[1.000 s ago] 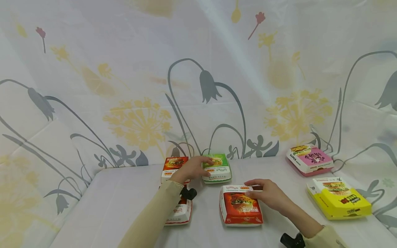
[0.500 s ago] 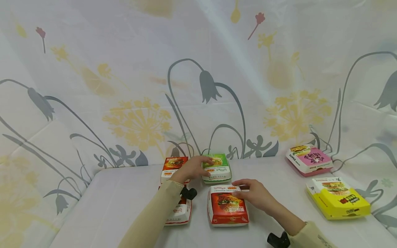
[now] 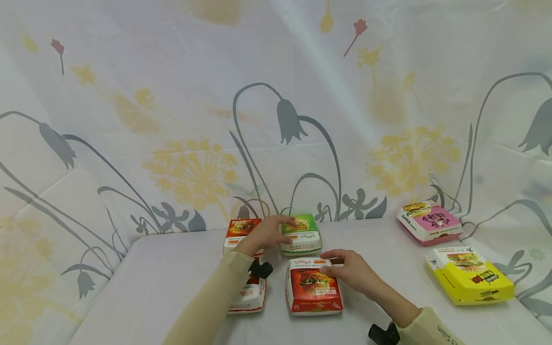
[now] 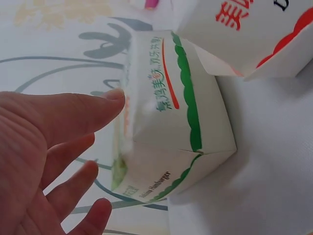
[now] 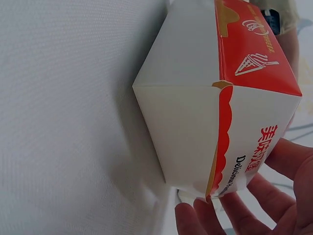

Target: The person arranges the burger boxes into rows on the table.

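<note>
The head view took in a white cloth-covered table [image 3: 172,282] in front of a floral curtain [image 3: 366,76]. The left hand [image 3: 265,235] reached over the top left side of the green-and-white hamburger box [image 3: 305,242], its fingers loosely bent and spread apart. In the left wrist view the thumb lay at that box's top edge while the other fingertips hung free, so the hand had no grip round it; whether the thumb touched, I could not tell. Just in front of the green-and-white box stood the red hamburger box [image 3: 315,290], flat side up, near the middle of the table. The right hand [image 3: 351,270] held it at its far right corner, thumb over the top and fingers bent behind the far side, only a little apart. The right wrist view showed that box's white side with red lettering. Beside the left forearm stood a farther red-and-white box [image 3: 240,229] and a nearer red-and-white box [image 3: 252,298], both partly hidden by the cream sleeve [image 3: 211,299] or the hand. Well apart on the right were a pink burger box [image 3: 431,223] and, nearer the person, a yellow burger box [image 3: 470,275].
</note>
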### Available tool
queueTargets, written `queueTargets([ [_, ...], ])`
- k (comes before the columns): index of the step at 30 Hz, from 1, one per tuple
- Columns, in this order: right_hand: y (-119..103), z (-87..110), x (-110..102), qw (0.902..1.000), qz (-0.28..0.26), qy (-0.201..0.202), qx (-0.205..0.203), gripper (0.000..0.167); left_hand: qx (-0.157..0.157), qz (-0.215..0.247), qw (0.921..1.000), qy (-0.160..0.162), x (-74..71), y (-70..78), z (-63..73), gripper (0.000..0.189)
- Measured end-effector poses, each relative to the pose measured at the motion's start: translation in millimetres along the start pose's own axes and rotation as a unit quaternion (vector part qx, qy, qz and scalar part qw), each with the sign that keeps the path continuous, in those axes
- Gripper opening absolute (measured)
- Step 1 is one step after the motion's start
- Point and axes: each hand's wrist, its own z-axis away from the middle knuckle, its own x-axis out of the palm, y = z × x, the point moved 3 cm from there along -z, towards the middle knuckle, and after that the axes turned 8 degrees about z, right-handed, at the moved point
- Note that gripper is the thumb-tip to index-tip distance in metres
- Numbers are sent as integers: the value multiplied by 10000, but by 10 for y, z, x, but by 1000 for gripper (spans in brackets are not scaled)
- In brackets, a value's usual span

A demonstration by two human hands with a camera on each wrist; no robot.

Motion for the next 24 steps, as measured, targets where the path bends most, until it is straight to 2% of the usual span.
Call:
queueTargets([
  [7, 1, 8, 1, 10000, -21, -29, 79, 38, 324, 52, 9995, -24, -66, 72, 167, 41],
  [14, 10, 2, 3, 10000, -20, -45, 61, 40, 432, 346, 9984, -72, -88, 150, 407, 36],
  [19, 16, 3, 2, 10000, -16, -36, 55, 40, 424, 580, 9971, -242, -34, 192, 586, 35],
  [24, 24, -1, 8, 10000, -19, -21, 6, 39, 417, 530, 9967, -456, 49, 221, 746, 35],
])
